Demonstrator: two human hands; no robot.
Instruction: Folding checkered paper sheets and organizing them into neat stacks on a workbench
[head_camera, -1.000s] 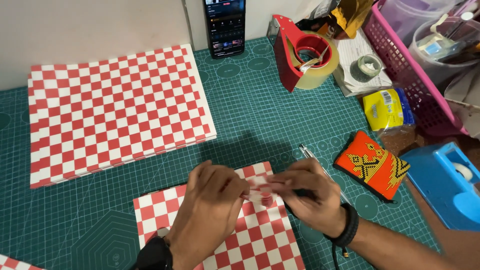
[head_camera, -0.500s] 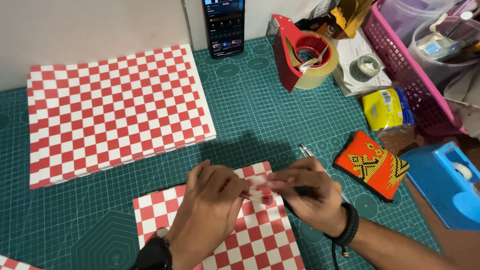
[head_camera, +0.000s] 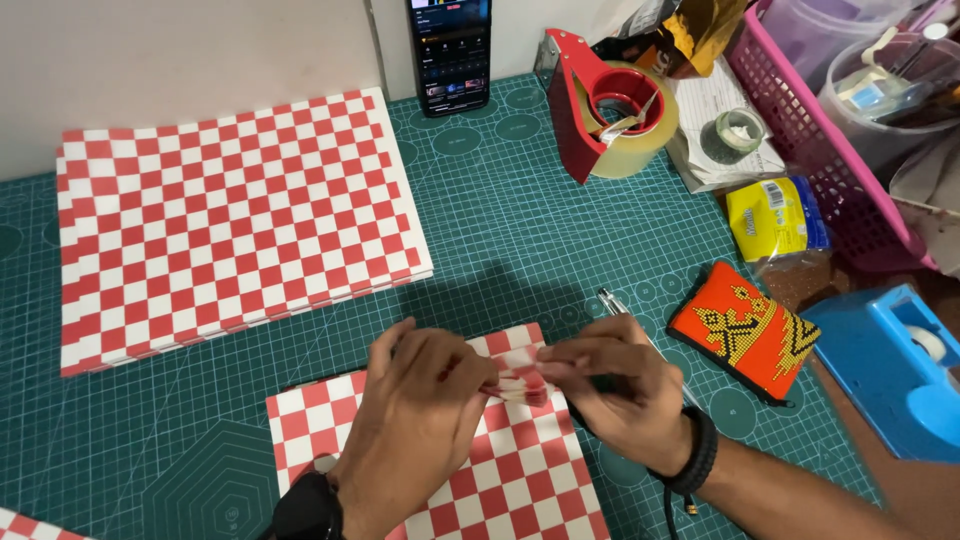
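Note:
My left hand (head_camera: 415, 400) and my right hand (head_camera: 615, 390) meet above a red-and-white checkered paper sheet (head_camera: 500, 470) lying on the green cutting mat (head_camera: 500, 240). Between the fingertips of both hands is a small folded piece of the same checkered paper (head_camera: 518, 380), pinched from both sides. The left wrist wears a dark watch, the right a black bracelet. A pen (head_camera: 625, 310) lies on the mat just beyond my right hand.
A stack of checkered sheets (head_camera: 235, 220) lies at the back left. A phone (head_camera: 450, 50) leans on the wall. A red tape dispenser (head_camera: 600, 110), yellow packet (head_camera: 775, 215), orange beaded pouch (head_camera: 745, 330), blue dispenser (head_camera: 900, 370) and pink basket (head_camera: 820, 140) fill the right side.
The fingertips of both hands have drawn closer together on the small folded paper piece. The sheets and the other objects on the mat have not moved.

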